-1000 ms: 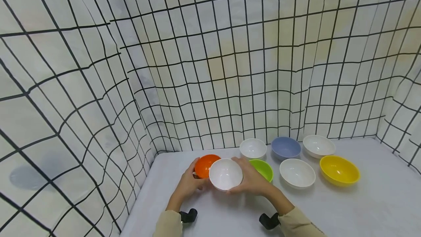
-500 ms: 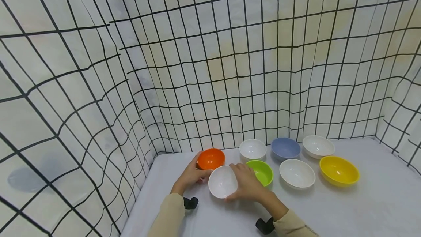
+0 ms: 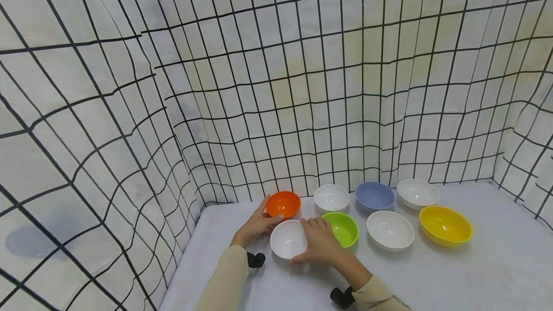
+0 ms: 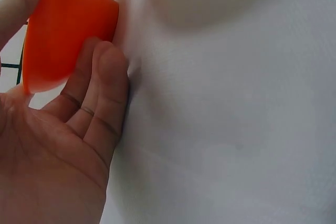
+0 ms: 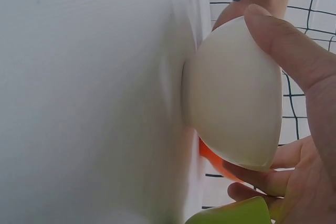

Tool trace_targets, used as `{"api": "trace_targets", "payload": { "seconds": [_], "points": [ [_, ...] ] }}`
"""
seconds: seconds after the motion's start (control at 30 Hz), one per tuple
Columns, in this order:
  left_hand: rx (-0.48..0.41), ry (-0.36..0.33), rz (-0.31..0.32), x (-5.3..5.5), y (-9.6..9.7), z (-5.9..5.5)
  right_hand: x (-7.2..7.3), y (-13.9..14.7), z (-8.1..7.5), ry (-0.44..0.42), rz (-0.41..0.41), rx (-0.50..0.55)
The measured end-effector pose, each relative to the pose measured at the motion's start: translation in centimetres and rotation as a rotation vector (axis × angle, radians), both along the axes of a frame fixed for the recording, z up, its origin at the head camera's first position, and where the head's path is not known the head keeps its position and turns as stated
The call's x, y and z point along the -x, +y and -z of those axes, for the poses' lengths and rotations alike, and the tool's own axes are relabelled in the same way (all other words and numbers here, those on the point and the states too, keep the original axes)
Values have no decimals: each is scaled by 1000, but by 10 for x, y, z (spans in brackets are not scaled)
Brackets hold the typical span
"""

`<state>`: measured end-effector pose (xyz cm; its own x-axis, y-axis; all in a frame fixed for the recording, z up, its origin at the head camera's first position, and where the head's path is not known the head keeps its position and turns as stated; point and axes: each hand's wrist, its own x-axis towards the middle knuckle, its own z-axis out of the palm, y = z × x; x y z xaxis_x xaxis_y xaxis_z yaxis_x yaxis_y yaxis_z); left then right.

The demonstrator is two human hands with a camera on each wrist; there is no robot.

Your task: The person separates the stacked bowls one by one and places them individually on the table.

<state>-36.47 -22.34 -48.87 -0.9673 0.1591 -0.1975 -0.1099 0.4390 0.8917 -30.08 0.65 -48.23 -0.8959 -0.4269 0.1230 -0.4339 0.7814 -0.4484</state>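
My left hand point(image 3: 254, 228) holds a small orange bowl point(image 3: 283, 204) at the back left of the table. In the left wrist view, the fingers point(image 4: 111, 72) lie low along the side of that bowl, close to the cloth. A white bowl point(image 3: 285, 240) stands upright in front of the orange one. My right hand point(image 3: 321, 243) grips it from the right, thumb on the near side and fingers on the far side. The right wrist view has the white bowl's base point(image 5: 186, 93) right at the cloth.
Right beside my right hand sits a green bowl point(image 3: 344, 230). Behind and beyond it are a white bowl point(image 3: 331, 197), a blue bowl point(image 3: 374, 197), two more white bowls and a yellow bowl point(image 3: 446, 225). Black grid netting point(image 3: 276, 109) rises behind the white table point(image 3: 484, 272).
The orange bowl has moved back and right with my left hand. My right hand has brought the white bowl forward and down towards the cloth, uncovering more of the orange and green bowls.
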Motion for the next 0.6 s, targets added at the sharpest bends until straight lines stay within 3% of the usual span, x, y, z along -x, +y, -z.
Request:
{"api": "trace_targets", "payload": {
  "seconds": [0.37, 0.6],
  "points": [
    [-57, -28, -11, 5, 0, 8, 1, -6, 5, 36, 34, -41],
    [-120, -25, 21, 5, -2, 10, -1, -6, 3, 74, 38, -25]
  ]
}}
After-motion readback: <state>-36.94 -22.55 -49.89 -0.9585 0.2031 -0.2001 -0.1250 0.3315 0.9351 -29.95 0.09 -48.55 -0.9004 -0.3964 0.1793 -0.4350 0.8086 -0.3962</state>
